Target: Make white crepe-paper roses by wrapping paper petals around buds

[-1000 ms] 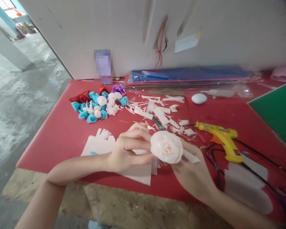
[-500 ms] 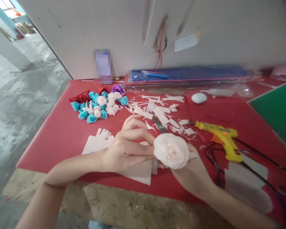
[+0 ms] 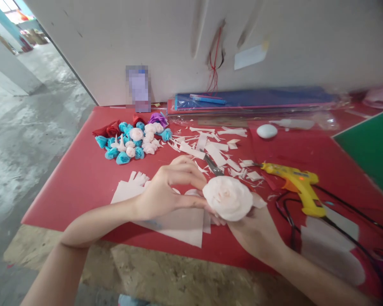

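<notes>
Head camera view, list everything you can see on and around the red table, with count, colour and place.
paper rose: one, pale pink, held by both hands
small paper flowers: a pile, blue, white, red, purple, far left
paper sheets: several, white, under the hands
paper scraps: many, white, centre
scissors: one, partly hidden
glue gun: one, yellow, right
foam sheets: stack, blue and pink, by the wall
table: one, red
left hand: pinching the rose's edge
right hand: under the rose

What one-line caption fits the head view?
Both hands, left hand and right hand, hold a pale paper rose above the red table.
</notes>
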Demonstrator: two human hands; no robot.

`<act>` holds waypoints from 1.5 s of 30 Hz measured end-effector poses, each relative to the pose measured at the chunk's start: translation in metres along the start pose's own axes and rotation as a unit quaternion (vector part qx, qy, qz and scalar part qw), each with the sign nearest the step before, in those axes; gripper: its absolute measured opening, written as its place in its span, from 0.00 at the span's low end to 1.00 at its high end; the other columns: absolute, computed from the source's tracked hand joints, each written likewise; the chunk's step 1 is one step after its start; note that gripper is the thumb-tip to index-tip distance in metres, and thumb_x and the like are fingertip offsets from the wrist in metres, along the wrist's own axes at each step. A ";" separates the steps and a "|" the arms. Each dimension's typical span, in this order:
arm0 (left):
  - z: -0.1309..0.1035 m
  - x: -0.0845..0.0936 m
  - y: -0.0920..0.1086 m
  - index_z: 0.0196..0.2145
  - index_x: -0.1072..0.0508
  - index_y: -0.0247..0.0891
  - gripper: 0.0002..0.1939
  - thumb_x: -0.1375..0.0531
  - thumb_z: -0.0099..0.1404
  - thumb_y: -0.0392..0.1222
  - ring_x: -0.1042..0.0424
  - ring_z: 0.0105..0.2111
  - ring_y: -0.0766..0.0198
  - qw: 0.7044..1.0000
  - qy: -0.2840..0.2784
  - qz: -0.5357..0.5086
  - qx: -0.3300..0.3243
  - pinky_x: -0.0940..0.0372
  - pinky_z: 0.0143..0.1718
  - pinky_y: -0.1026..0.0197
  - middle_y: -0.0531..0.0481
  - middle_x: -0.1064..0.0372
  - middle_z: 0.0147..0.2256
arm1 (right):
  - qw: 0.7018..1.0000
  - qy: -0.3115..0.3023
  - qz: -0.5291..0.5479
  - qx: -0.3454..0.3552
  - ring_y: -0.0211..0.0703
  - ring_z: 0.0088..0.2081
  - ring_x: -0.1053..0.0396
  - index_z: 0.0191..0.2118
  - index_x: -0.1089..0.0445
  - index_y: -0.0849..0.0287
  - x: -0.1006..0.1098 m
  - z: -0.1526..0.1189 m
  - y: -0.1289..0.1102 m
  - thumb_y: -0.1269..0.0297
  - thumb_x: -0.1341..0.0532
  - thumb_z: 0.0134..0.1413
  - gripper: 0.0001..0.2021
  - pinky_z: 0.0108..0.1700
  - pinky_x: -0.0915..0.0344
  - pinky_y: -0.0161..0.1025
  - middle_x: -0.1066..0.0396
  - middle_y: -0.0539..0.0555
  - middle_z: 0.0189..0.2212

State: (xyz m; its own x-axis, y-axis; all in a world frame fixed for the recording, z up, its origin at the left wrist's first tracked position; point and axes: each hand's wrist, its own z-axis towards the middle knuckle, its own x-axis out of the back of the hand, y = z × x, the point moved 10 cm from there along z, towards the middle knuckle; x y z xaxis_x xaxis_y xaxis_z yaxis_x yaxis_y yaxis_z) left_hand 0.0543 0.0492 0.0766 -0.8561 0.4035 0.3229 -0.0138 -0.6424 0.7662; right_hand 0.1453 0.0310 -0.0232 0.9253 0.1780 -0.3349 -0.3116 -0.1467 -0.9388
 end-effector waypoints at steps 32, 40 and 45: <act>-0.011 -0.003 -0.045 0.25 0.24 0.39 0.02 0.36 0.51 0.35 0.37 0.32 0.67 0.974 0.054 -0.133 0.173 0.39 0.38 0.60 0.52 0.35 0.27 | 0.996 0.063 -0.055 0.011 0.38 0.28 0.32 0.27 0.26 0.50 0.016 0.005 -0.007 0.62 0.33 0.40 0.04 0.30 0.34 0.35 0.27 0.48 0.25; -0.013 -0.012 -0.044 0.26 0.24 0.37 0.03 0.37 0.53 0.33 0.36 0.33 0.67 0.968 0.034 -0.175 0.175 0.38 0.40 0.60 0.50 0.33 0.28 | 0.996 0.078 -0.033 0.008 0.36 0.26 0.31 0.26 0.26 0.49 0.015 0.003 -0.012 0.64 0.31 0.37 0.05 0.29 0.33 0.31 0.27 0.47 0.23; -0.013 -0.012 -0.045 0.25 0.24 0.38 0.02 0.37 0.52 0.35 0.36 0.32 0.67 0.968 0.035 -0.182 0.169 0.38 0.38 0.61 0.51 0.33 0.27 | 0.998 0.049 -0.021 0.018 0.33 0.23 0.36 0.22 0.28 0.51 0.011 0.003 -0.012 0.64 0.32 0.39 0.04 0.25 0.37 0.30 0.31 0.46 0.20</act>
State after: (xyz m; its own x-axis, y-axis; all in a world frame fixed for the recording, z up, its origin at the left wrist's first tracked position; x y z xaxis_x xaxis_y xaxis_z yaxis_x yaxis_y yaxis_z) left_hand 0.0586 0.0643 0.0307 -0.8593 0.5104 -0.0316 -0.1610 -0.2114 0.9641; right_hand 0.1584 0.0378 -0.0157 0.9540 0.0863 -0.2870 -0.2778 -0.1050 -0.9549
